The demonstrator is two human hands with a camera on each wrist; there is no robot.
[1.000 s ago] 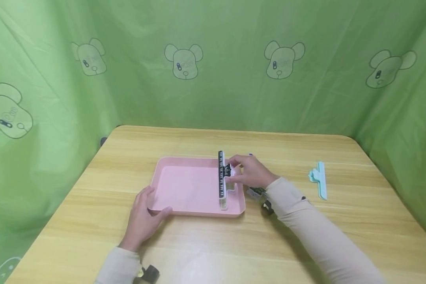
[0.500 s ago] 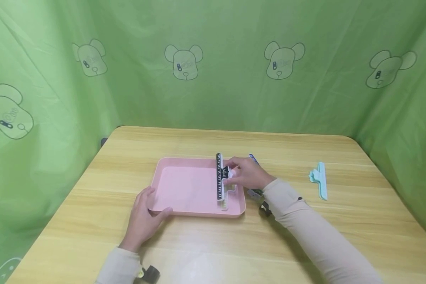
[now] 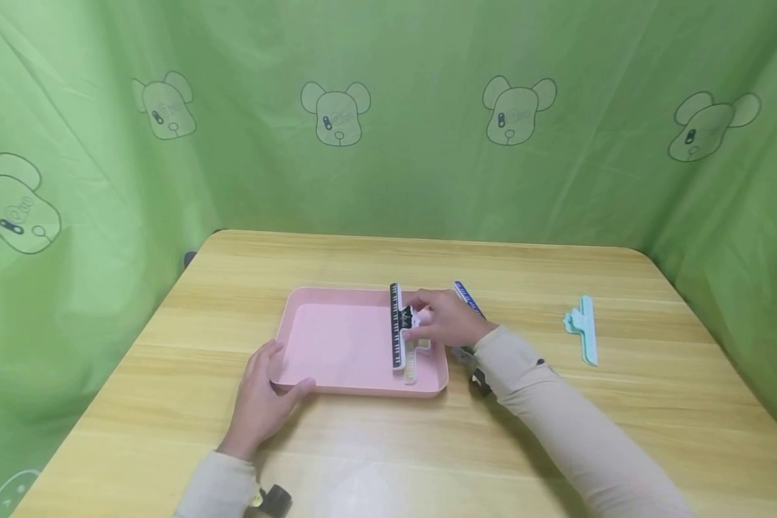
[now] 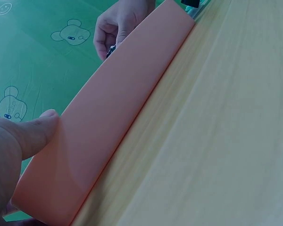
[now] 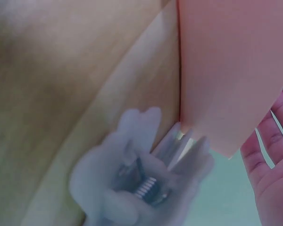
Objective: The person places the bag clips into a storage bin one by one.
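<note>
My right hand (image 3: 450, 320) pinches a black-and-white clip with a piano-key pattern (image 3: 396, 327) above the right part of the pink tray (image 3: 362, 393). Below it, a pale clip (image 3: 411, 367) lies in the tray, partly hidden by the held clip and the hand. My left hand (image 3: 262, 399) grips the tray's near left corner, its thumb (image 4: 40, 132) against the front wall in the left wrist view. In the right wrist view, a blurred pale clip with a metal spring (image 5: 146, 188) shows close up beside the tray's outer wall (image 5: 231, 70).
Behind my right hand lies a blue-and-white patterned clip (image 3: 469, 298), partly covered. A greyish clip (image 3: 464, 355) sits beside the tray, half hidden by the right sleeve. Farther right on the wooden table (image 3: 654, 403) is a mint-green clip (image 3: 583, 329). A green curtain (image 3: 421, 187) surrounds the table.
My right hand has shifted slightly left and toward me with the piano-key clip, which now sits lower. More of the blue clip behind it shows. The left hand and tray stay put.
</note>
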